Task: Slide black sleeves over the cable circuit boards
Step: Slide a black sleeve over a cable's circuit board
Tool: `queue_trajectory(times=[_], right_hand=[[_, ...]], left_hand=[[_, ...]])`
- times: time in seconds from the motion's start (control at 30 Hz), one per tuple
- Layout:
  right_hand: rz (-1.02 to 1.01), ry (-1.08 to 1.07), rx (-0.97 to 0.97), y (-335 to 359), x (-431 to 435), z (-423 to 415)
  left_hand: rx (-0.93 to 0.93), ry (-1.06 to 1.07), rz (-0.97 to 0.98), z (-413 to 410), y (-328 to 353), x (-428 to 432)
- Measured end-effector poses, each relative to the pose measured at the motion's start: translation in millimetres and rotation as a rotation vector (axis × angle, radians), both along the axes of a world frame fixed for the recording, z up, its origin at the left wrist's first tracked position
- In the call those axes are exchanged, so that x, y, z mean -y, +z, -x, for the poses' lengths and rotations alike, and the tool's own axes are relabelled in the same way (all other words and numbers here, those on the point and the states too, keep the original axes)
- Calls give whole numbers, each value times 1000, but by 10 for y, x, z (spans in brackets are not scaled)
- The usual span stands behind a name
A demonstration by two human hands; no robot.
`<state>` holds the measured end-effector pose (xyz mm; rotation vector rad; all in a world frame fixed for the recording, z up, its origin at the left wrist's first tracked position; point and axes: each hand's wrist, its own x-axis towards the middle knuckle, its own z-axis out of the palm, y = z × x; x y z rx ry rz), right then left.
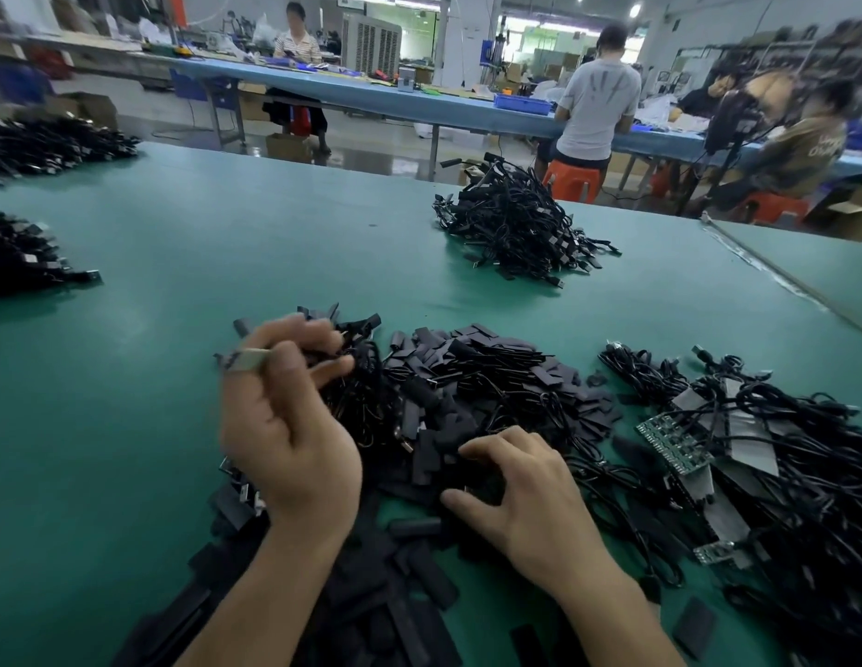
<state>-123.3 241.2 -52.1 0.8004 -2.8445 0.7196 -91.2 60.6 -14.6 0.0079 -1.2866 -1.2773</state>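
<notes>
Leftmost, two cable heaps lie on the green table [179,243]: the far-left heap [54,144] at ten o'clock and the near-left heap [20,255] at nine. Next comes the left hand [289,426], raised just left of centre with its back toward the camera, and motion-blurred. Its fingers are curled round a bunch of cables [366,387] that trails into the pile beside it, and one finger wears pale tape [246,361]. One wide spread of black sleeves [472,373] fills the centre and runs down to six o'clock under both forearms. The right hand [520,488] sits at five o'clock on that spread, palm down and fingers arched, with thumb and fingertips touching the sleeves. Whether it has one pinched cannot be told. A third heap [511,223] stands well apart at one o'clock. A fourth heap [780,406], at three o'clock, holds the cables with circuit boards. Two bare green boards show there, the upper board [674,447] and the lower board [713,553], and grey flat pieces [751,430] lie among the cables.
</notes>
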Motion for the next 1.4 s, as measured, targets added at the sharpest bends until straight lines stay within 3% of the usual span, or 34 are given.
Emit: queue_trajectory(times=[0.13, 0.23, 0.37, 0.53, 0.73, 0.93, 1.13, 1.4], right_hand=[[-87, -23, 12, 22, 18, -15], [-105, -64, -14, 67, 57, -42], [-98, -100, -9, 77, 32, -51], [1, -266, -85, 63, -35, -38], [-208, -227, -14, 23, -16, -17], [-177, -215, -57, 15, -16, -13], [-70, -228, -28, 44, 12, -33], [143, -347, -107, 93, 14, -48]], left_hand=[[102, 169, 331, -43, -9, 40], [306, 38, 660, -57, -112, -23], [519, -65, 787, -76, -145, -93], [652, -138, 677, -97, -146, -90], [642, -283, 452, -106, -185, -142], [754, -570, 189, -62, -357, -264], [660, -496, -18, -12, -447, -219], [529, -273, -61, 8, -472, -193]])
